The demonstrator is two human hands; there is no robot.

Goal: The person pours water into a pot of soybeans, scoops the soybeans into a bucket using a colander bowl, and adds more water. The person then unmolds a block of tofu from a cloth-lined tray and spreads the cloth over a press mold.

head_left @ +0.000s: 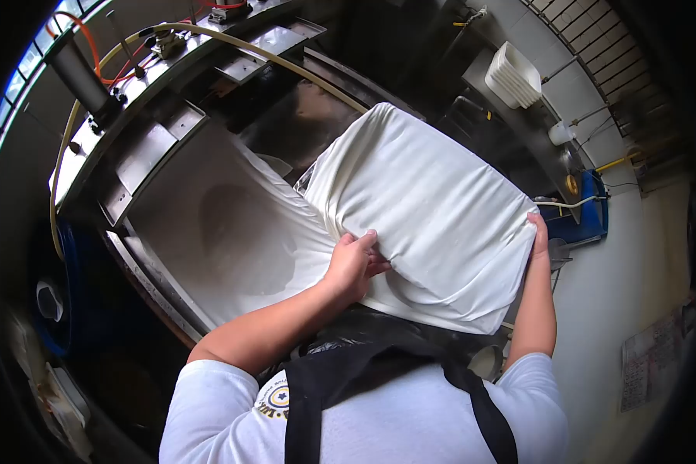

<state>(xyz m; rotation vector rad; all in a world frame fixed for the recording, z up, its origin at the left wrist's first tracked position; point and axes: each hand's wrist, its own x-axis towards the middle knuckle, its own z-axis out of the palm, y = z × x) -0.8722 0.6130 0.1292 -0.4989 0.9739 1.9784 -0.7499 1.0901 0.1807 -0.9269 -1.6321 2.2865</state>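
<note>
A white cloth [433, 209] is drawn over a flat rectangular shape, with folds gathered on its left side and the inside hidden. My left hand [355, 267] pinches a fold of this cloth near the lower left, thumb on top. At the far right corner, my right hand [540, 236] grips the edge of the wrapped shape; some of its fingers are hidden behind. More white cloth [232, 224] runs left from the wrapped shape and lines a metal trough, sagging in the middle, with wet-looking patches.
A metal press frame with a cylinder [81, 73] and a yellowish hose [263, 52] stands behind the trough. A blue barrel [69, 286] is at left. Stacked white trays [514, 76] sit on a back counter, and a blue container [591, 205] is at right.
</note>
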